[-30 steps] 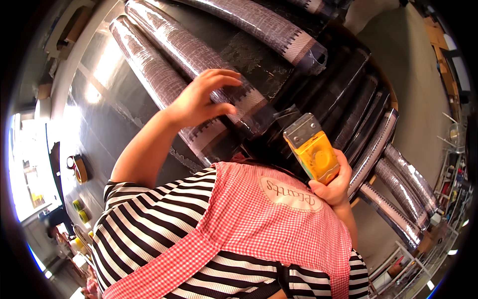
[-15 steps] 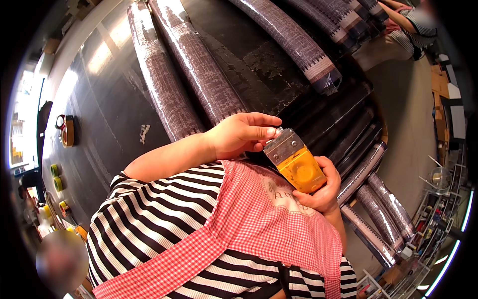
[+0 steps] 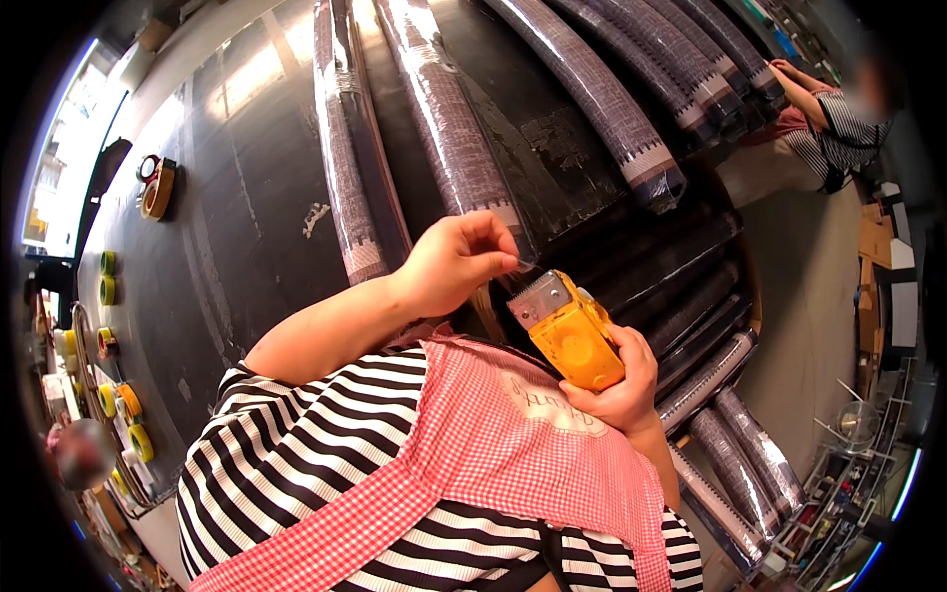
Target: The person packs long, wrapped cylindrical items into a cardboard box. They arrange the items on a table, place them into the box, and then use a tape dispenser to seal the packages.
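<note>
In my right hand is a yellow tape dispenser with a toothed metal blade at its upper end. Thumb and fingers wrap its lower part. My left hand pinches the end of a short clear strip of tape just beyond the blade. Behind that hand lies a dark patterned rolled rug in shiny clear plastic, its near end close to my knuckles. A second wrapped rug roll runs alongside it to the left.
More wrapped rolls lie across the far side of the dark table. Tape rolls stand along its left side. Several rolls lean at the right. A co-worker is at the far right, another person at the lower left.
My left fingers have drawn away from the dispenser's blade, so a short strip of tape now shows between. The dispenser has shifted slightly left and down. The view has turned a little.
</note>
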